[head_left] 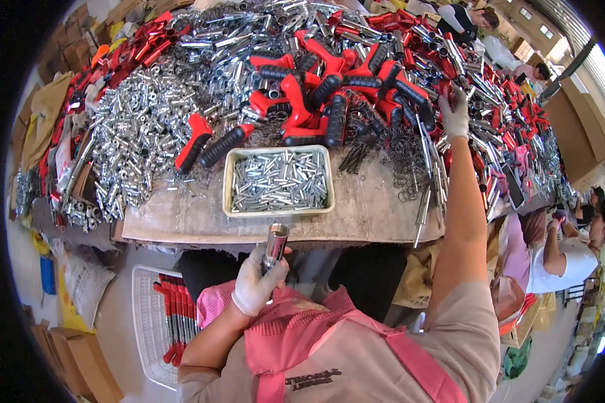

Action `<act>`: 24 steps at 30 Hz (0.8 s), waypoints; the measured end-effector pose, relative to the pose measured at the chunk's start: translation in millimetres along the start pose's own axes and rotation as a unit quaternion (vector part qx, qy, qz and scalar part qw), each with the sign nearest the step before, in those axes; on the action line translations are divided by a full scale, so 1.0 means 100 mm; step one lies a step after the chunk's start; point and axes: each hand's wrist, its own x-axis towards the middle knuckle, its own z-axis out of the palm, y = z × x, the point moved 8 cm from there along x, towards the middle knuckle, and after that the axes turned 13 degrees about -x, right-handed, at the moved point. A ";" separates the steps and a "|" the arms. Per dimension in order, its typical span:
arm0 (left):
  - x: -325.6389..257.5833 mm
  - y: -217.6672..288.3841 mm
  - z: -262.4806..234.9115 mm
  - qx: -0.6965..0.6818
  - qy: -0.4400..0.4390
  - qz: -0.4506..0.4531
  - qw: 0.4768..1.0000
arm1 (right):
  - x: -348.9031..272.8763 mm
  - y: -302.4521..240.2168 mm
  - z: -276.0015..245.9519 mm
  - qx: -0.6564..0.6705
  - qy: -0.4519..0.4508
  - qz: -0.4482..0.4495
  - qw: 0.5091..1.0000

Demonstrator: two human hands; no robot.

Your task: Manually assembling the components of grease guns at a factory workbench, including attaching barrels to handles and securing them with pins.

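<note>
My left hand (pixel 257 281), in a white glove, is closed around a shiny metal tube (pixel 275 243) in front of my chest. The tube stands nearly upright, its open end up. Far right, my gloved right hand (pixel 454 115) reaches into a heap of red tubes (pixel 474 121), its fingers apart. Whether a fingertip touches a part there is hard to make out. Just beyond my left hand, a cream tray (pixel 279 213) of small metal pins (pixel 279 178) rests on the table. Red and black pistol-shaped handles (pixel 302 111) lie piled behind it.
Small metal fittings (pixel 138 127) are heaped at left. Dark springs (pixel 410 168) and long thin rods (pixel 423 208) lie at right on the worn table (pixel 175 218). Below left, a white basket (pixel 144 322) holds several red-and-black tools. Other people (pixel 565 258) work at right and at the back.
</note>
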 end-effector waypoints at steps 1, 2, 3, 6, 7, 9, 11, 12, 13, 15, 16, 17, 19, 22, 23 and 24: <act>-0.04 -0.01 -0.07 0.006 0.016 -0.004 1.000 | -0.12 -0.33 0.12 0.132 -0.090 0.044 0.986; -0.11 -0.01 -0.16 0.011 0.033 -0.009 0.999 | -0.31 -0.97 0.12 0.259 -0.179 0.089 0.945; -0.11 -0.01 -0.22 0.041 0.040 -0.039 0.998 | -0.52 -1.49 0.05 0.264 -0.289 0.046 0.919; -0.04 0.23 -0.09 0.297 0.009 0.082 0.951 | -1.31 -2.82 -0.29 0.233 -0.386 -0.279 0.848; -0.03 0.24 -0.04 0.331 0.000 0.062 0.942 | -1.59 -3.07 -0.30 0.213 -0.456 -0.313 0.805; 0.01 0.18 0.02 0.367 -0.032 0.045 0.929 | -2.05 -3.35 -0.37 0.281 -0.548 -0.275 0.738; 0.00 0.18 0.14 0.417 -0.081 0.048 0.904 | -2.42 -3.52 -0.39 0.311 -0.574 -0.296 0.697; 0.01 0.11 0.18 0.450 -0.114 0.018 0.886 | -2.67 -3.56 -0.35 0.301 -0.590 -0.288 0.692; -0.01 0.07 0.18 0.435 -0.117 0.012 0.893 | -2.75 -3.58 -0.36 0.327 -0.549 -0.254 0.726; -0.03 -0.01 0.12 0.389 -0.094 0.005 0.916 | -2.79 -3.55 -0.20 0.325 -0.574 -0.218 0.719; -0.04 0.02 0.10 0.346 -0.076 0.043 0.934 | -2.68 -3.53 -0.04 0.260 -0.577 -0.256 0.731; -0.07 0.07 0.07 0.302 -0.058 0.081 0.948 | -2.43 -3.23 0.10 0.295 -0.587 -0.012 0.754; -0.09 0.04 -0.05 0.267 -0.027 0.065 0.961 | -1.86 -2.90 0.28 -0.010 -0.329 -0.234 0.915; -0.10 0.01 -0.13 0.248 -0.014 0.051 0.967 | -1.80 -2.44 0.69 -0.131 -0.350 -0.300 0.878; -0.11 0.00 -0.18 0.247 -0.003 0.037 0.968 | -1.74 -2.36 0.71 -0.091 -0.366 -0.284 0.882; -0.11 0.01 -0.21 0.247 0.001 0.039 0.968 | -1.60 -2.39 0.58 -0.053 -0.287 -0.266 0.919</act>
